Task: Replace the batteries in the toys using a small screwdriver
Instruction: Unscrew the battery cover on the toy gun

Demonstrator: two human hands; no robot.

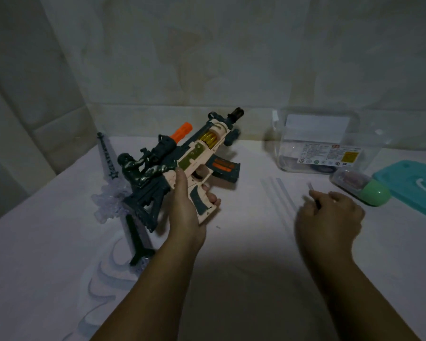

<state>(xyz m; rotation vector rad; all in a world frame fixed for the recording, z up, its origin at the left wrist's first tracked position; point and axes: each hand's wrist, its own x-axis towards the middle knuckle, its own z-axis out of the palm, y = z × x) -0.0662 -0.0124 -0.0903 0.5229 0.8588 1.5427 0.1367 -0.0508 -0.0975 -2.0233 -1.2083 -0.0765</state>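
A cream and dark teal toy gun (202, 153) with an orange-marked magazine is lifted off the white table, muzzle pointing up and to the right. My left hand (186, 207) grips it by the pistol grip, thumb along the body. To the right, my right hand (330, 215) hovers low over the table with fingers curled round a thin dark tool, the small screwdriver (317, 204); only a short piece of it shows. A dark green toy soldier with an orange-tipped launcher (148, 166) stands just left of the gun.
A clear toy sword (116, 190) with a dark hilt lies at the left. A transparent plastic box (327, 141) stands at the back right. Beside it lie a small clear case with a green end (362, 188) and a teal lid (413, 183). The wall is close behind.
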